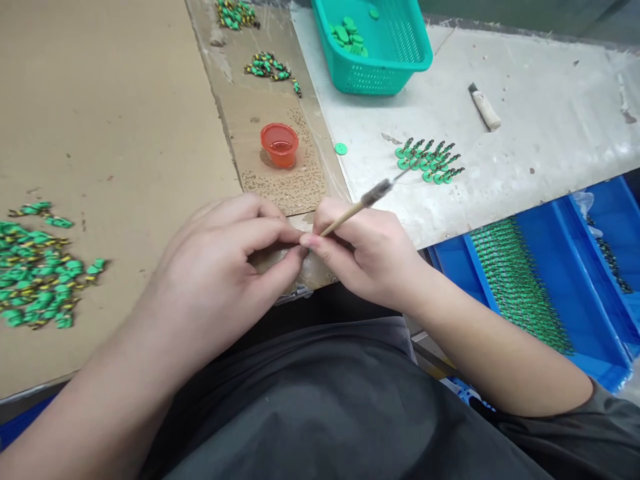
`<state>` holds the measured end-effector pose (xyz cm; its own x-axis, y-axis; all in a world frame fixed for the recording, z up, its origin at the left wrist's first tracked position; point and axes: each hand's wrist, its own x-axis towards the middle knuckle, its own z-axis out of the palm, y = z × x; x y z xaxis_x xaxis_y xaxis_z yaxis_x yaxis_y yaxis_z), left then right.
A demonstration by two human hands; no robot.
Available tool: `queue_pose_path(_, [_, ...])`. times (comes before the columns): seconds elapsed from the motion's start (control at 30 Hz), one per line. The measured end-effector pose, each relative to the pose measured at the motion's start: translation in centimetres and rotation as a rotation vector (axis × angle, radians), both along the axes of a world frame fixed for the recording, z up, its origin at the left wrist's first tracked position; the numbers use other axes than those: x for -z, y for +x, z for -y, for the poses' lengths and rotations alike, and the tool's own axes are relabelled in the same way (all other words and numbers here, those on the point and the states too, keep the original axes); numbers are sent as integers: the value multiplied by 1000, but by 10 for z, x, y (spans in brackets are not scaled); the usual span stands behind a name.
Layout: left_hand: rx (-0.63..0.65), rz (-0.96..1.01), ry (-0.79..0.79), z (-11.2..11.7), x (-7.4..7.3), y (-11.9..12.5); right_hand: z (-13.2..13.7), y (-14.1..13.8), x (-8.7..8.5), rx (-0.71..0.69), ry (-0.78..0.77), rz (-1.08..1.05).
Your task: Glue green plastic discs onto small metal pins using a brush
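My left hand (pixel 225 267) and my right hand (pixel 365 250) meet at the table's front edge, fingertips pinched together. Whatever small piece lies between them is hidden by the fingers. In my right hand rests a thin wooden-handled needle tool (pixel 350 215), its wrapped end and fine metal tip pointing up and to the right. Just beyond the hands stands a small orange-red cup (pixel 280 148) with some liquid in it. A single green disc (pixel 341 149) lies to the right of the cup. Farther right, several small figures on green discs (pixel 431 162) stand upright in rows.
Loose green, yellow and dark figures (pixel 43 277) are heaped at the left, with smaller piles (pixel 267 67) at the back. A teal basket (pixel 380 79) holds green discs. A whitish tube (pixel 485 108) lies at the right. Blue trays (pixel 575 267) with rows of green pieces sit below the table.
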<state>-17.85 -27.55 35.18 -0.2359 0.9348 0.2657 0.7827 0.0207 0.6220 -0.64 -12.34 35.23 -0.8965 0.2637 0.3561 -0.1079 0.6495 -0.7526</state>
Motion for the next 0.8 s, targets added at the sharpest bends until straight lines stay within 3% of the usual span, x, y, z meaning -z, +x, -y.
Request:
queue_pose_path(0.13, [-13, 0, -49, 0, -1, -1, 4, 3, 2, 81, -89, -18])
queue_pose_path(0.3, [-24, -19, -33, 5, -3, 0, 15, 29, 3, 413, -481, -118])
queue_pose_path(0.43, [-88, -50, -2, 8, -3, 9, 23, 50, 7, 604, -497, -171])
queue_pose_path(0.53, [-150, -21, 42, 7, -6, 15, 23, 56, 12, 615, -502, -164])
queue_pose_path(0.6, [-220, 117, 28, 6, -11, 16, 22, 57, 16, 603, -506, -151])
queue_pose_path(0.7, [-294, 385, -25, 7, -26, 13, 22, 58, 21, 579, -472, -124])
queue_pose_path(0.8, [-281, 445, -47, 6, -46, 9, 24, 60, 25, 543, -423, -127])
